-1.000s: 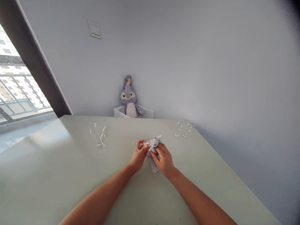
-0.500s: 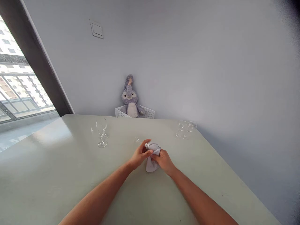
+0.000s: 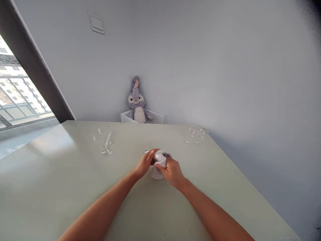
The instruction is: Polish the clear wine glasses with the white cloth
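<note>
left hand (image 3: 144, 164) closed narrow, fingers curled around a clear stemmed glass (image 3: 146, 151), only a thin glinting sliver of it showing past the fingertips, the rest hidden behind fingers and fabric. right hand (image 3: 172, 172) just beside, also closed, pressing a soft, crumpled pale grey cloth (image 3: 158, 169) against that glass, a matte bunched fold hanging below both hands. both forearms bare, reaching in from the bottom edge. underneath, a smooth pale sage tabletop (image 3: 50, 187) with a glossy sheen and a bright patch of window glare on its left side. farther along that surface, a pair of glass goblets (image 3: 104, 140) close together at left, thin bowls and round feet, and another pair of glass goblets (image 3: 197, 135) side by side at right. just past the far edge, a fluffy purple-grey plush toy (image 3: 136, 102) with a tall upright ear, seated in a white perforated basket (image 3: 129, 118). higher up, a flat square wall plate (image 3: 96, 22) on a smooth pale wall, and at far left, a dark window frame (image 3: 32, 70) beside a metal balcony railing (image 3: 17, 93).
</note>
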A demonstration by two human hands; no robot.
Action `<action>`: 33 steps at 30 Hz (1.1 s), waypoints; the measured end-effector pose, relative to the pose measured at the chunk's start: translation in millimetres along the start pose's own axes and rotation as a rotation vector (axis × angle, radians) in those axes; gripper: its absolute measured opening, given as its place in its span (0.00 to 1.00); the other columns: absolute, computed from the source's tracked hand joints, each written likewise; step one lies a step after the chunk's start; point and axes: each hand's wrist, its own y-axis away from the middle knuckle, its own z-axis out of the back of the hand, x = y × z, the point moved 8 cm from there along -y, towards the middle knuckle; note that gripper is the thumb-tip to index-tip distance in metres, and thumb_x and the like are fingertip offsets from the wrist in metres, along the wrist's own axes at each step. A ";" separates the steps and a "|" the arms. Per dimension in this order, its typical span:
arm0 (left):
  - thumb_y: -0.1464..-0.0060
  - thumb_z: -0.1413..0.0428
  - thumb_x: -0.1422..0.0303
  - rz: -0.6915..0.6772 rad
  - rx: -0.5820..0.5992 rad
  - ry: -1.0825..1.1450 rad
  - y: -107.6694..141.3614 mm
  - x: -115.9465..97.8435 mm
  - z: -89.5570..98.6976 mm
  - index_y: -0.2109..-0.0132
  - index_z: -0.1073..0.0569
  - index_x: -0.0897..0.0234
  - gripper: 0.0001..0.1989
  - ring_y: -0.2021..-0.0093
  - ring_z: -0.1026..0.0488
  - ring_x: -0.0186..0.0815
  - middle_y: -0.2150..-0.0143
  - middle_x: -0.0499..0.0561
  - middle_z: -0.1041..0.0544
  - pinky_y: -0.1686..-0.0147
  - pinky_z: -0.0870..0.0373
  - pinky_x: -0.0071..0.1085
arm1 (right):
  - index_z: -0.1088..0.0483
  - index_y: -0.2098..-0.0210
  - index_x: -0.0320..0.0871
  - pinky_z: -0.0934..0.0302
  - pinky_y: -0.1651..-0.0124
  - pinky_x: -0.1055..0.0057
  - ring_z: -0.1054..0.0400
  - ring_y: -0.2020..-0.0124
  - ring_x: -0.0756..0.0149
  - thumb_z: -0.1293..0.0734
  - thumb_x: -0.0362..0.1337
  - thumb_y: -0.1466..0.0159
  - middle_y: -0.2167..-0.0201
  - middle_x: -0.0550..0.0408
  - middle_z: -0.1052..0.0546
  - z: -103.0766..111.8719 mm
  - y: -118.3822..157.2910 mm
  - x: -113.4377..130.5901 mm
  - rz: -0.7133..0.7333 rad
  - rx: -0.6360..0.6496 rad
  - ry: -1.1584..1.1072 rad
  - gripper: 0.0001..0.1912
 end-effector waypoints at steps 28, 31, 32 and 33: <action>0.49 0.51 0.56 -0.120 -0.200 -0.293 -1.9 -8.4 15.1 0.55 0.29 0.63 0.20 0.75 0.33 0.32 0.74 0.49 0.27 0.73 0.37 0.28 | 0.29 0.64 0.43 0.42 0.56 0.64 0.34 0.60 0.57 0.33 0.46 0.49 0.64 0.50 0.26 -6.3 3.9 -7.0 0.045 -0.081 -0.065 0.17; 0.46 0.53 0.58 -0.236 -0.257 -0.585 3.4 -26.1 20.8 0.51 0.31 0.59 0.19 0.70 0.31 0.36 0.71 0.51 0.25 0.66 0.37 0.32 | 0.30 0.62 0.43 0.41 0.58 0.65 0.34 0.61 0.59 0.36 0.45 0.45 0.64 0.50 0.26 9.8 -0.6 -10.6 0.077 -0.168 0.107 0.16; 0.46 0.52 0.59 -0.301 -0.271 -0.703 5.4 -34.4 22.0 0.50 0.31 0.59 0.18 0.65 0.30 0.39 0.68 0.53 0.24 0.61 0.38 0.34 | 0.30 0.62 0.43 0.40 0.61 0.66 0.34 0.64 0.60 0.37 0.46 0.45 0.66 0.51 0.26 17.4 -2.8 -17.7 0.014 -0.213 0.103 0.16; 0.47 0.51 0.61 -0.368 -0.264 -0.804 6.9 -41.6 21.8 0.51 0.31 0.58 0.17 0.59 0.31 0.42 0.63 0.55 0.24 0.56 0.41 0.37 | 0.30 0.63 0.42 0.40 0.64 0.67 0.34 0.67 0.62 0.37 0.46 0.45 0.68 0.52 0.26 23.9 -4.6 -24.8 -0.053 -0.250 0.078 0.16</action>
